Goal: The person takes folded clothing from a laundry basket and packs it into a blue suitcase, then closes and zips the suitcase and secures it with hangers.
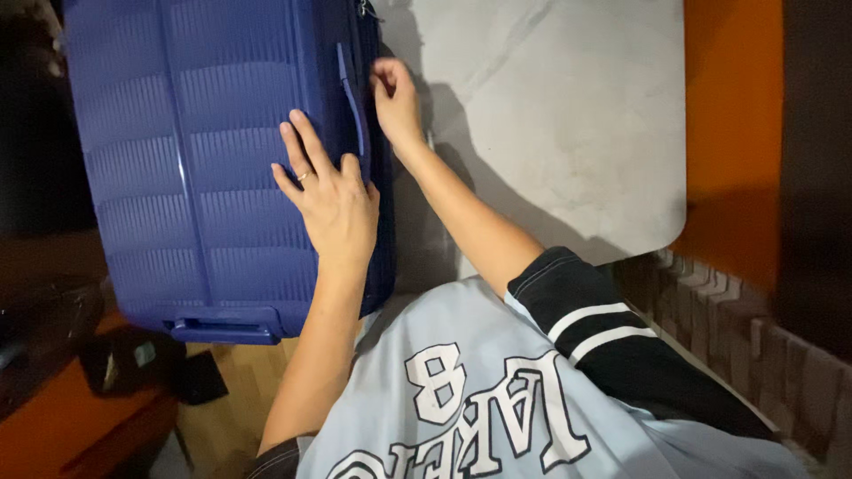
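A blue hard-shell suitcase [204, 160] with ribbed panels fills the upper left of the frame, lying flat and closed on a pale marbled desk [568, 124], its side handle [351, 99] along the right edge and another handle at the lower end.

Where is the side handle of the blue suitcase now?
In the head view, the side handle runs along the blue suitcase's right edge, between the left hand lying flat on the shell and the right hand at the edge.
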